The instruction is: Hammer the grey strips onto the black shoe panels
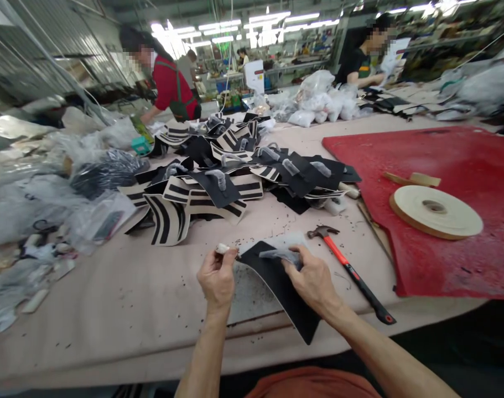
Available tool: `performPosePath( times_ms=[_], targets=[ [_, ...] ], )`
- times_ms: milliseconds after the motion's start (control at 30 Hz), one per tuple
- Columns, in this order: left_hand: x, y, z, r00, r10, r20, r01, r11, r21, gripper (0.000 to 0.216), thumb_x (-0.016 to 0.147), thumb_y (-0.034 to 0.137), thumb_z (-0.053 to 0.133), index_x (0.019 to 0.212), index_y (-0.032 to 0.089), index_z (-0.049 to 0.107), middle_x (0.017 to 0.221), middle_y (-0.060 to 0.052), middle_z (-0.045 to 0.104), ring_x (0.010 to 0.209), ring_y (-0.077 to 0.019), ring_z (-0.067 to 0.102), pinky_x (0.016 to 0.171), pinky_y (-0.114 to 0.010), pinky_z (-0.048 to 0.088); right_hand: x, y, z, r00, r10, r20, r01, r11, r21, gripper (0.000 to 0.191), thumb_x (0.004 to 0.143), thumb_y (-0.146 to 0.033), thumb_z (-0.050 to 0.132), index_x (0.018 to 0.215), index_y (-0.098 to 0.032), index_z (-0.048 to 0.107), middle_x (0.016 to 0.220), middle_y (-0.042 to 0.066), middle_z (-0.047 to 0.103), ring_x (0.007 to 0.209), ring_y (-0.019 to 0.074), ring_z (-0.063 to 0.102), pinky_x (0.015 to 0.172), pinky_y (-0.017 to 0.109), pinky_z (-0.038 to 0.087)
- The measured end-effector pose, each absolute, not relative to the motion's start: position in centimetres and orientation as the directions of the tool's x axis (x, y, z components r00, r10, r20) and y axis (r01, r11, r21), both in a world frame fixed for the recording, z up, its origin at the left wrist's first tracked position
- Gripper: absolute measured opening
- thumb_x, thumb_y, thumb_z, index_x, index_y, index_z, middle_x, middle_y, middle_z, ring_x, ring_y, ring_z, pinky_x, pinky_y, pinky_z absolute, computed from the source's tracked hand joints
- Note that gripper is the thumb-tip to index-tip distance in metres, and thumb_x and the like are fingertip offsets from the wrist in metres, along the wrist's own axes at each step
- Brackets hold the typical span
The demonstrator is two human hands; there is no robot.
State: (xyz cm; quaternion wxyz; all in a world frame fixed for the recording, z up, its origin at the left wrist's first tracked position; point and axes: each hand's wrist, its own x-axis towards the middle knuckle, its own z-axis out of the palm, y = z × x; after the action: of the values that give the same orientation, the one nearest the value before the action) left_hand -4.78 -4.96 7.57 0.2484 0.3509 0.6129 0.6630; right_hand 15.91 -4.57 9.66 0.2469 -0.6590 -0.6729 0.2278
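Pale surface [123, 315] spans the frame. Lower centre, I log a black panel [272, 272]; right fingers [292, 271] and left fingers [227, 264], both closed, hold its plastic-wrapped strap [281, 255] and a small white piece [222, 249] respectively. Slack left pinch could drop the piece.

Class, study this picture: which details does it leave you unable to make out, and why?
In the head view:
- White item: partly hidden by the left hand's grip.
- Grey strap: one end hidden by the right hand's grip.
- Black panel: underside faces away.
- Red board: cut off by the right edge.
- White machine: markings too small to read.
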Motion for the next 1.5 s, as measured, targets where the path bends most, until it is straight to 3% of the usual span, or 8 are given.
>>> performPosePath(
  times_ms=[100,200,500,1100,1267,1333,1433,1500],
  targets=[
    [-4.5,-4.0,8.1,-0.542,0.822,0.173,0.119,-0.129,0.984,0.027,0.077,0.037,0.078,0.090,0.013,0.072,0.078,-0.003,0.073,0.072,-0.0160,0.070,0.071,-0.025,0.058,14.9,-5.0,8.6,-0.050,0.998,0.046,0.815,0.067,-0.575,0.045,0.091,-0.044,0.056,0.129,-0.020,0.059,0.086,0.008,0.074,0.076,0.0265,0.070,0.069,0.033,0.046],
    [-4.0,-3.2,6.4,-0.447,0.888,0.112,0.102,-0.073,0.992,0.021,0.076,0.033,0.077,0.080,0.014,0.070,0.070,0.000,0.069,0.066,-0.0137,0.067,0.065,-0.022,0.055,13.5,-6.1,6.1,-0.133,0.990,-0.039,0.844,0.093,-0.529,0.058,0.092,-0.046,0.057,0.142,-0.017,0.049,0.085,0.010,0.075,0.080,0.0298,0.072,0.072,0.036,0.049],
    [-2.0,0.0,1.0,-0.341,0.935,-0.100,-0.204,0.031,0.978,0.038,0.073,0.043,0.080,0.097,0.014,0.071,0.089,-0.007,0.077,0.084,-0.0200,0.074,0.082,-0.033,0.059,12.9,-6.6,4.8,-0.274,0.944,-0.182,0.856,0.153,-0.494,0.063,0.096,-0.060,0.047,0.139,-0.015,0.056,0.098,0.017,0.076,0.092,0.0331,0.072,0.079,0.040,0.050],
    [-1.6,-0.1,-0.5,-0.264,0.964,-0.006,0.063,0.024,0.998,0.027,0.085,0.039,0.067,0.100,0.016,0.069,0.093,-0.008,0.079,0.088,-0.0210,0.074,0.085,-0.033,0.057,12.9,-6.5,5.4,-0.278,0.934,-0.223,0.854,0.134,-0.503,0.062,0.097,-0.057,0.045,0.140,-0.013,0.055,0.102,0.018,0.075,0.094,0.0316,0.073,0.081,0.038,0.050],
    [-1.4,-0.1,-0.3,-0.258,0.963,0.083,0.249,-0.016,0.968,0.018,0.089,0.033,0.062,0.097,0.019,0.070,0.093,-0.006,0.078,0.086,-0.0198,0.073,0.084,-0.031,0.056,12.9,-6.6,5.3,-0.276,0.937,-0.215,0.835,0.124,-0.536,0.062,0.096,-0.056,0.047,0.139,-0.013,0.055,0.101,0.018,0.075,0.092,0.0317,0.072,0.082,0.039,0.049],
    [-1.3,-0.2,0.1,-0.223,0.964,0.147,0.346,-0.063,0.936,0.016,0.091,0.031,0.060,0.096,0.020,0.070,0.092,-0.005,0.078,0.084,-0.0191,0.073,0.082,-0.030,0.055,13.4,-6.6,5.4,-0.315,0.926,-0.210,0.785,0.130,-0.606,0.062,0.096,-0.055,0.048,0.142,-0.013,0.053,0.102,0.017,0.075,0.092,0.0297,0.071,0.082,0.038,0.049],
    [-1.2,-0.5,0.6,-0.108,0.962,0.253,0.468,-0.175,0.866,0.015,0.093,0.027,0.055,0.097,0.022,0.069,0.093,-0.005,0.077,0.085,-0.0192,0.071,0.082,-0.030,0.054,15.8,-5.9,5.5,-0.337,0.934,-0.120,0.654,0.140,-0.743,0.053,0.098,-0.049,0.045,0.139,-0.016,0.055,0.100,0.010,0.073,0.088,0.0229,0.068,0.081,0.033,0.049],
    [-1.1,-0.6,0.6,-0.031,0.954,0.297,0.514,-0.240,0.823,0.016,0.093,0.025,0.053,0.098,0.022,0.068,0.096,-0.007,0.076,0.090,-0.0204,0.071,0.086,-0.031,0.054,18.9,-5.0,5.2,-0.198,0.980,-0.003,0.699,0.139,-0.702,0.046,0.099,-0.043,0.044,0.133,-0.014,0.057,0.104,0.011,0.070,0.092,0.0224,0.065,0.084,0.033,0.049]
  ],
)
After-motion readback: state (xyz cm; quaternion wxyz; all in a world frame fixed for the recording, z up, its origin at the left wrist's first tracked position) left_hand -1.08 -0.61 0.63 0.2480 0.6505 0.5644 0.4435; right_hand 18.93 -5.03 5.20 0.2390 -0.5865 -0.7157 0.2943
